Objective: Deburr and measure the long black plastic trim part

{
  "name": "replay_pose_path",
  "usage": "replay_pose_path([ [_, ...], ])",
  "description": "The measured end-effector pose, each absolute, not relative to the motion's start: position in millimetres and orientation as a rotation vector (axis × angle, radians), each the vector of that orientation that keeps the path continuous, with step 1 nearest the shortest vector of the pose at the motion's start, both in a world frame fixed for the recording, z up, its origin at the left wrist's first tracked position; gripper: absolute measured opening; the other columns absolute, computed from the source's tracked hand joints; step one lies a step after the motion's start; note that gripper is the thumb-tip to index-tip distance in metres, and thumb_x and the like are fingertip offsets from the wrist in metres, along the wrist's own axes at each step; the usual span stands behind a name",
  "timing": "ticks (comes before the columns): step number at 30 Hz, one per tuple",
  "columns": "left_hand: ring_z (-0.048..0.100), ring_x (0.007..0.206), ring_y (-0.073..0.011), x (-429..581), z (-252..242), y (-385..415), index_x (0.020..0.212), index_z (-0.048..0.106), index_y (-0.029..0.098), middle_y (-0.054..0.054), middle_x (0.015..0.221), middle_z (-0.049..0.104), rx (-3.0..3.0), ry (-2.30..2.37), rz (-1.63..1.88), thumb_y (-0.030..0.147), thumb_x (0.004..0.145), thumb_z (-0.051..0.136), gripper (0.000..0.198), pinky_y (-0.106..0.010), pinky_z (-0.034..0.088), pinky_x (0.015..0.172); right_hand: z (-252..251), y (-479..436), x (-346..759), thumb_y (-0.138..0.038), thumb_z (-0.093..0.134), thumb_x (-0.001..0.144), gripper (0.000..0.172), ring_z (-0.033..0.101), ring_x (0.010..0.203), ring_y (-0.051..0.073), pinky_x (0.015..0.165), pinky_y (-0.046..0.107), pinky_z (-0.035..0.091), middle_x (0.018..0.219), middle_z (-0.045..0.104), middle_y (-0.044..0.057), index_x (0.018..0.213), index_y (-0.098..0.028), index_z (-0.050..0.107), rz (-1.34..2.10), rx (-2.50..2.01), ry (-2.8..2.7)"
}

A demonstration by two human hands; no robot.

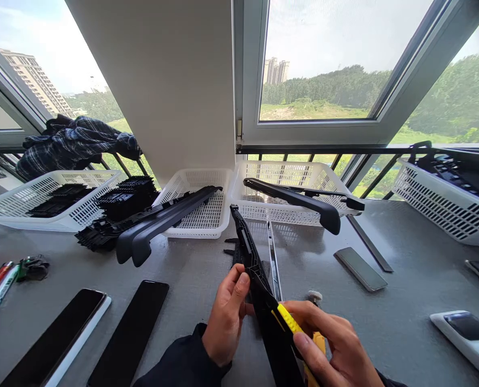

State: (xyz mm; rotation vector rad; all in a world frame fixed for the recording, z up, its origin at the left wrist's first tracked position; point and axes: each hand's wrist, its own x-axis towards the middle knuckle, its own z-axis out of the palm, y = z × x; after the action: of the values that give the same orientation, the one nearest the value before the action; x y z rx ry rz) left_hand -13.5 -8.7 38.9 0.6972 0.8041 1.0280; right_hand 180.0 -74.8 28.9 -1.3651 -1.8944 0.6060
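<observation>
Pinched between the thumb and fingers of my left hand [225, 317] is a long black plastic trim piece [274, 344], its ribbed hollow side showing. It runs from the bottom edge up toward the baskets, tilted, with its narrow end in the air. My right hand [338, 341] is closed around a yellow utility knife [290, 318], whose tip end lies against the right edge of the trim piece. Palm and fingers hide part of the knife's handle. Beneath the trim piece, a dark caliper [234, 251] and a narrow metal strip [274, 258] lie on the grey table [191, 269].
White baskets [199, 232] line the window side, with long black trim pieces [143, 236] across them. Stacked black plastic parts [122, 199] stand left. Two dark phone-like slabs [130, 333] lie front left. A steel ruler [370, 244], grey block [360, 269] and white device [465, 336] lie right.
</observation>
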Motion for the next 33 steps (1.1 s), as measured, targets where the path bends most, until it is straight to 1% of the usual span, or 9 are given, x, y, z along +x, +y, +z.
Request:
replay_pose_path([
  [4, 0.055, 0.07, -0.0116, -14, 35, -10, 0.098, 0.062, 0.021, 0.002, 0.083, 0.057, 0.72, 0.815, 1.043, 0.059, 0.088, 0.077, 0.041, -0.021, 0.052, 0.059, 30, -73, 178, -0.041, 0.055, 0.103, 0.031, 0.074, 0.066, 0.018, 0.065, 0.025, 0.059, 0.078, 0.078, 0.002, 0.119, -0.024, 0.076, 0.644, -1.363, -1.848],
  [8, 0.051, 0.065, -0.0094, -13, 37, -11, 0.094, 0.061, 0.022, 0.004, 0.079, 0.053, 0.743, 0.84, 1.099, 0.059, 0.088, 0.077, 0.041, -0.021, 0.053, 0.062, 29, -73, 172, -0.04, 0.046, 0.107, 0.036, 0.069, 0.061, 0.016, 0.06, 0.025, 0.055, 0.073, 0.074, 0.001, 0.124, -0.02, 0.071, 0.715, -1.393, -1.795],
  [11, 0.054, 0.067, -0.0107, -13, 40, -10, 0.094, 0.061, 0.022, 0.004, 0.079, 0.055, 0.712, 0.865, 1.1, 0.059, 0.086, 0.079, 0.042, -0.022, 0.053, 0.063, 27, -73, 171, -0.04, 0.046, 0.108, 0.035, 0.067, 0.059, 0.015, 0.059, 0.024, 0.053, 0.072, 0.071, 0.0, 0.123, -0.02, 0.069, 0.743, -1.371, -1.793],
  [15, 0.058, 0.072, -0.0134, -14, 42, -8, 0.097, 0.063, 0.022, 0.001, 0.085, 0.06, 0.66, 0.841, 1.078, 0.058, 0.086, 0.079, 0.041, -0.023, 0.052, 0.065, 24, -71, 178, -0.04, 0.052, 0.106, 0.03, 0.075, 0.076, 0.018, 0.07, 0.023, 0.059, 0.091, 0.079, 0.004, 0.122, -0.022, 0.07, 0.668, -1.364, -1.654],
  [19, 0.051, 0.068, -0.0124, -16, 39, -9, 0.094, 0.065, 0.02, 0.002, 0.079, 0.056, 0.623, 0.8, 1.043, 0.059, 0.084, 0.08, 0.043, -0.024, 0.048, 0.066, 27, -63, 186, -0.041, 0.053, 0.106, 0.031, 0.078, 0.083, 0.019, 0.074, 0.023, 0.06, 0.103, 0.081, 0.005, 0.122, -0.024, 0.074, 0.551, -1.414, -1.492],
  [24, 0.041, 0.061, -0.0115, -17, 36, -10, 0.086, 0.06, 0.021, 0.004, 0.069, 0.049, 0.607, 0.817, 0.926, 0.064, 0.084, 0.076, 0.046, -0.023, 0.038, 0.058, 39, -58, 188, -0.04, 0.047, 0.105, 0.036, 0.071, 0.065, 0.016, 0.06, 0.023, 0.052, 0.079, 0.077, 0.0, 0.105, -0.025, 0.08, 0.599, -1.411, -1.652],
  [26, 0.037, 0.057, -0.0111, -18, 37, -10, 0.083, 0.057, 0.022, 0.005, 0.066, 0.046, 0.665, 0.815, 0.879, 0.066, 0.087, 0.072, 0.047, -0.024, 0.033, 0.054, 41, -57, 188, -0.039, 0.046, 0.106, 0.038, 0.07, 0.064, 0.016, 0.059, 0.023, 0.051, 0.075, 0.074, -0.001, 0.101, -0.024, 0.08, 0.575, -1.412, -1.673],
  [29, 0.037, 0.058, -0.0109, -19, 41, -8, 0.083, 0.056, 0.021, 0.005, 0.067, 0.045, 0.723, 0.784, 0.83, 0.067, 0.086, 0.072, 0.049, -0.024, 0.032, 0.054, 41, -56, 191, -0.041, 0.046, 0.106, 0.04, 0.068, 0.062, 0.016, 0.058, 0.023, 0.049, 0.073, 0.072, 0.0, 0.095, -0.022, 0.079, 0.556, -1.431, -1.692],
  [33, 0.03, 0.057, -0.0089, -18, 46, -7, 0.083, 0.055, 0.019, 0.007, 0.067, 0.04, 0.752, 0.73, 0.768, 0.063, 0.086, 0.075, 0.049, -0.023, 0.029, 0.055, 34, -54, 200, -0.049, 0.049, 0.107, 0.051, 0.049, 0.049, 0.011, 0.05, 0.024, 0.037, 0.057, 0.054, -0.004, 0.067, -0.021, 0.066, 0.487, -1.525, -1.693],
])
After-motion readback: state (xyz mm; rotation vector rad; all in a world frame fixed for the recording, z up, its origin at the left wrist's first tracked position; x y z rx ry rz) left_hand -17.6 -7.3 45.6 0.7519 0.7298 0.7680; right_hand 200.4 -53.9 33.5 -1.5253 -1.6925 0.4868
